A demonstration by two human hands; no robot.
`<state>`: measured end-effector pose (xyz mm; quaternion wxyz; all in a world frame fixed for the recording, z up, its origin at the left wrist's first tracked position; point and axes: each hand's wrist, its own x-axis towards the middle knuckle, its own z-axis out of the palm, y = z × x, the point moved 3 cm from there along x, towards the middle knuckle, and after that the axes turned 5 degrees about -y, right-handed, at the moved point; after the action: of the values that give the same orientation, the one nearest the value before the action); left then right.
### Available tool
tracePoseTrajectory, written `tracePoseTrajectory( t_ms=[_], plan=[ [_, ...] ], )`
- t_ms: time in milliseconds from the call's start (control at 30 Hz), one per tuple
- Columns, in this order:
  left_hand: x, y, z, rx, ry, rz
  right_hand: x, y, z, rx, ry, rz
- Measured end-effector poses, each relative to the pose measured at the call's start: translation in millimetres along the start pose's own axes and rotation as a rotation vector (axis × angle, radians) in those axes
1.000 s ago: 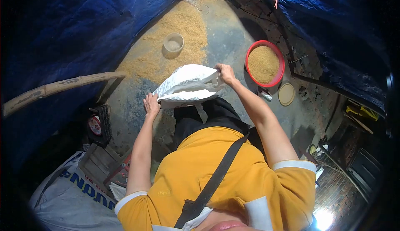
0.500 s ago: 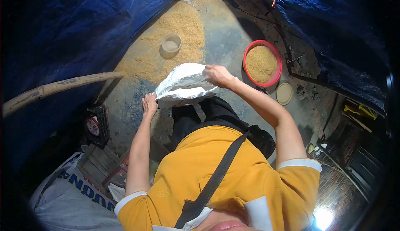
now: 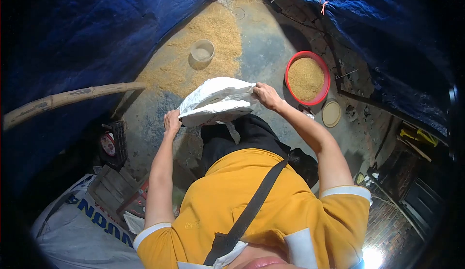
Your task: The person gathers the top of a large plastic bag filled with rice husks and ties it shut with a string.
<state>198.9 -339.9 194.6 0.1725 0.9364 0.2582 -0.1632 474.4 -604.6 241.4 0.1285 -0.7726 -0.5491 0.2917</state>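
A white woven sack is held stretched sideways in front of my legs, its mouth partly open. My left hand grips the sack's left corner, fingers closed on the edge. At the opposite corner my right hand pinches the rim. Beyond the sack, loose grain is spread over the floor, with a clear round tub standing on it. To the right of my right hand is a red basin full of grain.
A round pale lid lies below the basin. A bamboo pole juts in from the left. Blue tarpaulin hangs on both sides. At the lower left are a large printed sack and a dark crate.
My right hand has moved right and slightly down, pulling the sack's rim wider and straighter. My left hand has shifted slightly left and still holds its corner.
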Motion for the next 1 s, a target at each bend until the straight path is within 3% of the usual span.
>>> tracePoseTrajectory(
  t_ms=[67, 133, 200, 267, 333, 467, 533, 600, 733, 800, 867, 900, 933, 1000],
  plan=[
    [-2, 0, -1, -0.003, -0.024, 0.02, -2, 8, 6, 0.145, 0.108, 0.182],
    [-5, 8, 0, -0.012, -0.034, 0.058, -8, -12, -12, 0.133, 0.139, 0.161],
    [-8, 17, 1, -0.014, -0.056, 0.06, -5, -31, -24, -0.176, -0.054, 0.302],
    [-14, 26, 2, 0.035, -0.04, -0.008, 8, -4, 27, -0.409, -0.094, 0.356],
    [-23, 34, 7, 0.003, -0.07, -0.071, 21, 6, 59, -0.314, -0.32, 0.463],
    [-36, 44, 26, -0.127, -0.261, -0.339, 13, -30, 81, -0.289, -0.435, 0.285],
    [-34, 46, 36, -0.202, -0.188, -0.386, 6, -27, 92, -0.267, -0.449, 0.255],
    [-31, 41, 46, -0.471, -0.152, -0.502, -4, -17, 93, -0.189, -0.434, 0.269],
    [-39, 33, 22, -0.639, -0.192, -0.458, -23, -1, 39, -0.089, -0.194, 0.125],
    [-51, 32, 4, -0.759, -0.208, -0.527, -34, -15, 23, -0.11, -0.244, 0.103],
    [-61, 23, 5, -1.029, -0.181, -0.285, -50, -38, -9, -0.111, -0.262, 0.042],
    [-62, 29, -16, -0.888, -0.196, -0.236, -53, -47, -22, -0.091, -0.278, 0.05],
    [-62, 41, -44, -0.811, -0.33, -0.327, -53, -52, -30, -0.077, -0.284, 0.055],
    [-53, 50, -57, -0.641, -0.283, -0.295, -48, -53, -24, -0.136, -0.28, 0.061]
  ],
)
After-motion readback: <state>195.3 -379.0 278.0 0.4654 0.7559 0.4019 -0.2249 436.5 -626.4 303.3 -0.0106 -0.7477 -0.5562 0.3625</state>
